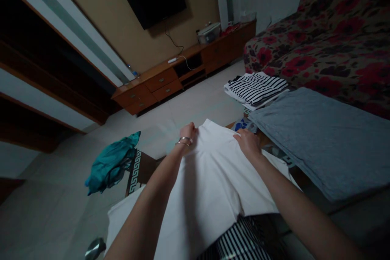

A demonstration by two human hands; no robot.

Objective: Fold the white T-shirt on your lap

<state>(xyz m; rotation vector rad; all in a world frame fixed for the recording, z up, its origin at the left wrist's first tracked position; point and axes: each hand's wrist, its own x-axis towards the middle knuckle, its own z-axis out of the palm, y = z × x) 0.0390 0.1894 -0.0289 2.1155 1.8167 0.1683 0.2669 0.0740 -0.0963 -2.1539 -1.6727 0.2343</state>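
Observation:
A white shirt (210, 178) lies spread out in front of me, with creases running down from its far end. My left hand (188, 132), with bangles at the wrist, is closed on the shirt's far left edge. On the far right edge, my right hand (248, 143) pinches the fabric between thumb and fingers. The shirt hides most of the table (135, 170) under it, whose patterned border shows at the left. Black-and-white striped cloth (240, 239) shows below the shirt's near edge.
Right of the shirt lies a folded grey cloth (329, 138), with a stack of folded striped clothes (257, 87) beyond it. A teal garment (114, 164) hangs over the table's left corner. A floral sofa (319, 44) stands at right, a wooden TV cabinet (164, 85) at the back.

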